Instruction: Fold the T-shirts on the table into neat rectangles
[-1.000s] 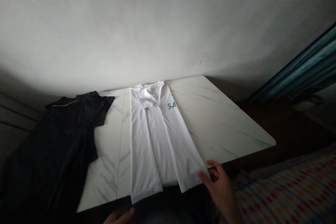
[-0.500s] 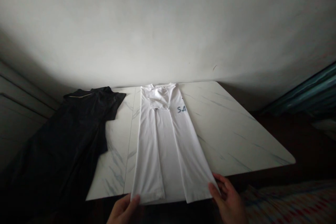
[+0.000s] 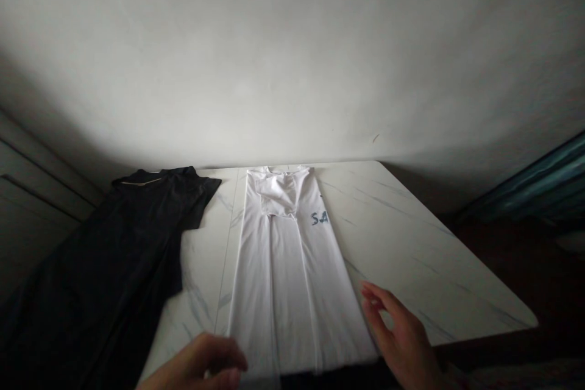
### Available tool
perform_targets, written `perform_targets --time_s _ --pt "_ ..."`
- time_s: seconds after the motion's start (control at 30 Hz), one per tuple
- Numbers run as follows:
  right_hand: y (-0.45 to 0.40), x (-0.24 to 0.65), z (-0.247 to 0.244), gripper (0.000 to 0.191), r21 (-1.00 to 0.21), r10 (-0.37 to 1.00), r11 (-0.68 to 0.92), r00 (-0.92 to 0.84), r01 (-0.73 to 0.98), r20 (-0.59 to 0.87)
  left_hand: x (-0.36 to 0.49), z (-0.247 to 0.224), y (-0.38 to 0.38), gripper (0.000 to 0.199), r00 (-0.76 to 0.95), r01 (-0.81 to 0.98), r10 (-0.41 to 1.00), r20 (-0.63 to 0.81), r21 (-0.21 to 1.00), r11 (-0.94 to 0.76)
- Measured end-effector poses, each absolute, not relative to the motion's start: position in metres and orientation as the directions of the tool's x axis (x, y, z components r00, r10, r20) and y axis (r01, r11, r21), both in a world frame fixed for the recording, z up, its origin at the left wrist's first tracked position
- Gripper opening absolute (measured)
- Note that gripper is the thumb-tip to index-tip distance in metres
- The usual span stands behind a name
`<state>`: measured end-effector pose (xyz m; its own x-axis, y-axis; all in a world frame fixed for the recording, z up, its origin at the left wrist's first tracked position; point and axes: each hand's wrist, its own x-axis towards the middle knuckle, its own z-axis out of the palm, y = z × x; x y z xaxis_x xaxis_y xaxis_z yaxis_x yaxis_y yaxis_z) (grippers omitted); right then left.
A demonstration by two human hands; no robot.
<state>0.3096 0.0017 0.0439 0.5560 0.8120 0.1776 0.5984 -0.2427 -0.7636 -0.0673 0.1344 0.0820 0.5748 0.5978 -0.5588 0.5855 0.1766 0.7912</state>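
Left hand (image 3: 196,362) farther up, over white shirt (image 3: 286,280); right hand (image 3: 402,332) beside

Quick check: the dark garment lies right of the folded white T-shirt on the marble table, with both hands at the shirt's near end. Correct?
No: the head view shows the dark garment left of the folded white T-shirt, not right. The rest stands: it lies on the marble table, with the left hand and right hand at the shirt's near end.
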Motion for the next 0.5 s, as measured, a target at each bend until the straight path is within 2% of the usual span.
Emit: perform_targets --time_s 0.1,0.17,0.23,0.33,0.5 --pt "0.101 0.316 0.070 0.039 -0.728 0.921 -0.017 0.295 0.686 0.256 -0.003 0.096 0.197 0.044 0.602 0.472 0.721 -0.344 0.881 0.026" --pt "0.171 0.323 0.077 0.042 -0.669 0.935 0.012 0.229 0.743 0.272 0.035 0.091 0.244 0.050 0.534 0.387 0.828 -0.170 0.920 -0.060" --pt "0.235 0.332 0.077 0.043 -0.637 0.930 -0.001 0.235 0.771 0.283 0.064 0.081 0.289 0.054 0.426 0.354 0.904 -0.036 0.926 -0.130" --pt "0.308 0.341 0.067 0.042 -0.597 0.924 -0.018 0.242 0.802 0.297 0.092 0.071 0.351 0.049 0.366 0.453 0.928 0.071 0.858 -0.244" --pt "0.364 0.339 0.031 0.043 -0.501 0.928 -0.010 0.195 0.866 0.319 0.124 0.071 0.424 0.038 0.362 0.658 0.927 0.096 0.678 -0.328"
